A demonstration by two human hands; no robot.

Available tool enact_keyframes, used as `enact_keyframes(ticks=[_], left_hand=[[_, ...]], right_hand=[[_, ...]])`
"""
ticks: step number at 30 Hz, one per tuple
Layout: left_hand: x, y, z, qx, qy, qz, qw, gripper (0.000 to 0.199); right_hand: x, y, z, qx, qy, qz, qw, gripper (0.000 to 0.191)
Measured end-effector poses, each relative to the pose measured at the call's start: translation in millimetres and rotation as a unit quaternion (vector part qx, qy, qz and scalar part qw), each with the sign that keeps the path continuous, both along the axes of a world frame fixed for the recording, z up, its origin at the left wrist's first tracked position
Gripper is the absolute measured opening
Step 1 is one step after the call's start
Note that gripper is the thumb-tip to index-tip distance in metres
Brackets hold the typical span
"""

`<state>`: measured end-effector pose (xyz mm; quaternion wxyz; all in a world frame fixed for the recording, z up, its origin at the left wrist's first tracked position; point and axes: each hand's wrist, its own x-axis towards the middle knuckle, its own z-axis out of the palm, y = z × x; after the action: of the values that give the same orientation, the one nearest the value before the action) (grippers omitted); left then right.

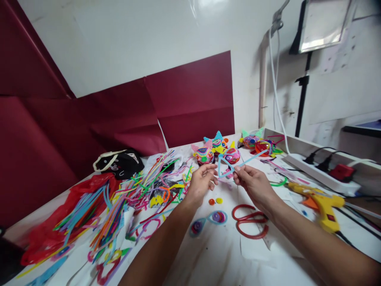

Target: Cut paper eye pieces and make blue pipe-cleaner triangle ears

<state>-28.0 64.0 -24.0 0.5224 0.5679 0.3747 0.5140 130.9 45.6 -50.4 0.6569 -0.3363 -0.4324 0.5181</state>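
Observation:
A light blue pipe cleaner (225,173), bent into a triangle with a long straight tail, is pinched near one corner by my right hand (251,183). Close to the triangle's left side, my left hand (202,182) has its fingers curled but apart, with nothing visible between them. Below the hands lie two blue teardrop loops with purple coiled centres (217,217). Red-handled scissors (250,222) rest under my right forearm. An orange disc (211,201) and a yellow disc (219,200) sit between my wrists.
Several colourful pipe-cleaner figures (204,153) stand at the back. Loose pipe cleaners (110,210) and a red plastic bag (44,234) cover the left side, near a black pouch (126,163). At right are a yellow glue gun (323,204) and a white power strip (320,172).

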Motion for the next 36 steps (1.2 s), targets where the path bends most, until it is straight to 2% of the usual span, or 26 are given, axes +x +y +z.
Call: enact_keyframes(ticks=[4, 7, 13, 21, 36], left_hand=[[18, -15, -8.5, -0.005, 0.024, -0.042, 0.999, 0.026], [27, -25, -10.6, -0.008, -0.009, -0.057, 0.998, 0.026], [33, -28, -9.0, -0.012, -0.064, 0.007, 0.998, 0.025], [32, -32, -13.3, 0.002, -0.006, 0.089, 0.996, 0.03], [32, -34, -24.4, 0.012, -0.004, 0.13, 0.991, 0.031]], right_hand=[[-1, 2, -0.6, 0.003, 0.02, -0.015, 1.0, 0.031], [-2, 4, -3.1, 0.01, 0.018, -0.02, 1.0, 0.032], [-6, 5, -8.5, 0.018, -0.009, -0.015, 1.0, 0.032], [-8, 3, -10.0, 0.032, -0.035, -0.018, 0.999, 0.031], [-10, 0, -9.1, 0.006, -0.028, 0.025, 0.999, 0.035]])
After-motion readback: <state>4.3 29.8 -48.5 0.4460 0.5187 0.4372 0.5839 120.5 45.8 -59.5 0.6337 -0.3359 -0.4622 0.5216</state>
